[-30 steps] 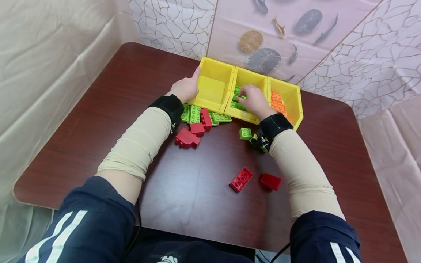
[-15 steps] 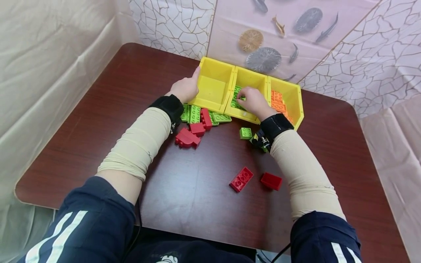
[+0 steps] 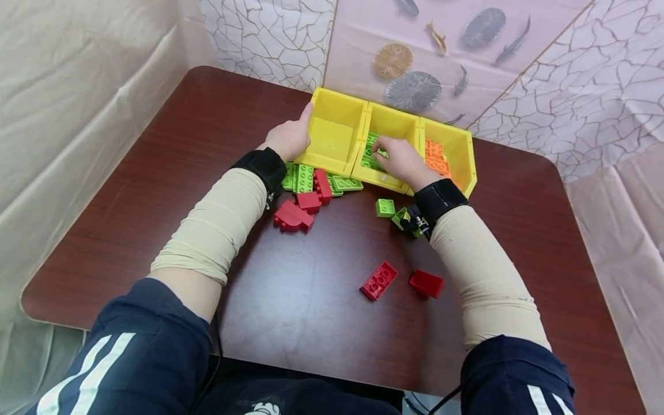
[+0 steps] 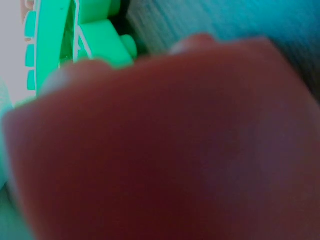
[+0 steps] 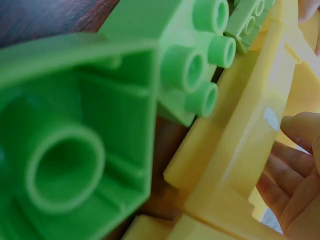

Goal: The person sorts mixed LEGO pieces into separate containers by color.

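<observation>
Head view shows three yellow bins [image 3: 415,124] joined in a row at the far side of a dark red table [image 3: 155,190]. The left bin [image 3: 332,144] holds nothing that shows, the middle bin [image 3: 390,123] holds green bricks [image 3: 371,144], and the right bin [image 3: 459,151] holds orange bricks [image 3: 434,157].

The left hand [image 3: 287,138] rests against the left bin's outer left wall, thumb up along the rim; its other fingers are hidden, so how firmly it grips cannot be told. The right hand [image 3: 402,160] reaches over the near wall into the middle bin, fingers curled down among the green bricks; whether they pinch one cannot be told.

Just near of the left bin lies a mixed pile: at least three flat green bricks [image 3: 306,178] and at least three red bricks [image 3: 301,210], partly covered by the left wrist. One small green brick [image 3: 385,207] sits alone near the middle bin, and another green brick [image 3: 400,218] lies under the right wrist band. Nearer on the table lie two red bricks, a long studded one [image 3: 379,280] and a smooth block [image 3: 426,283] just right of it.

The right wrist view is filled by a green brick's hollow underside [image 5: 65,165] against the yellow bin wall [image 5: 250,150]. The left wrist view is blurred.
</observation>
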`<state>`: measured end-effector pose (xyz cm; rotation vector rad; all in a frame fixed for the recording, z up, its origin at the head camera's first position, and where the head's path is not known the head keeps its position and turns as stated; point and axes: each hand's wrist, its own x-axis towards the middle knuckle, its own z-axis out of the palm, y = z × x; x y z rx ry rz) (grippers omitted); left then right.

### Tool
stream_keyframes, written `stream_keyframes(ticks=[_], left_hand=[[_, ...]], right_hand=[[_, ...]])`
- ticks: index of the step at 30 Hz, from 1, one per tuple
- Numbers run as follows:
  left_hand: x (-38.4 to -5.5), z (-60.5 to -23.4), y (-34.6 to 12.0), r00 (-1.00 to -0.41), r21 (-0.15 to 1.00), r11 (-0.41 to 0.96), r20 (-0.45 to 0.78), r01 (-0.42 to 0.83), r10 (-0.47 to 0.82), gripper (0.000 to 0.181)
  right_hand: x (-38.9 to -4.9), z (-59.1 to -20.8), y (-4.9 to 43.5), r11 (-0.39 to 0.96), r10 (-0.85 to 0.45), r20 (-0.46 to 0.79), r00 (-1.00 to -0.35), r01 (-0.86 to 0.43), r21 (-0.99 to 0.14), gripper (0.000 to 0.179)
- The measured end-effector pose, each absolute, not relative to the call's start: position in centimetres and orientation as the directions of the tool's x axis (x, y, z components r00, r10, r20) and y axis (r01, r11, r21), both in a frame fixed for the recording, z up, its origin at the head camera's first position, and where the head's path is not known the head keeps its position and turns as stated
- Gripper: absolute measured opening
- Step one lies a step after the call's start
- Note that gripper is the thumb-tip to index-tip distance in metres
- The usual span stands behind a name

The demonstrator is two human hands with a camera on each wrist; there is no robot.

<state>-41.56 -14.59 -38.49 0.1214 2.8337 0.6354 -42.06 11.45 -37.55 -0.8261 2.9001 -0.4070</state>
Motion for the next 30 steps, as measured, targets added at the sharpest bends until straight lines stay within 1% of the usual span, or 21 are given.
stream_keyframes(ticks=[7,14,17,21,24,30], left_hand=[[-41.4,-38.3,-14.1,-0.965,0.444,0.895,-0.212,0.045,0.154,0.068],[-41.2,-37.9,-14.5,-0.965,0.437,0.898,-0.214,0.046,0.153,0.069],[-41.2,-37.8,-14.7,-0.962,0.436,0.899,-0.227,0.039,0.152,0.070],[-41.2,-37.8,-14.8,-0.961,0.442,0.897,-0.236,0.027,0.145,0.071],[-41.3,-37.9,-14.8,-0.962,0.445,0.895,-0.230,0.027,0.144,0.071],[-41.3,-37.8,-14.4,-0.962,0.447,0.894,-0.230,0.027,0.144,0.071]], right_hand=[[-39.8,-36.4,13.8,0.761,-0.589,0.056,-0.806,-0.577,-0.295,0.023],[-36.5,-36.5,17.2,0.726,-0.631,0.101,-0.769,-0.631,-0.273,0.017],[-35.1,-37.0,18.4,0.732,-0.626,0.079,-0.776,-0.619,-0.284,0.016],[-33.6,-37.6,19.8,0.754,-0.605,0.017,-0.796,-0.580,-0.309,0.019],[-32.5,-38.0,20.8,0.774,-0.587,-0.025,-0.809,-0.553,-0.308,0.021],[-31.1,-38.6,22.5,0.817,-0.533,-0.092,-0.841,-0.484,-0.313,0.021]])
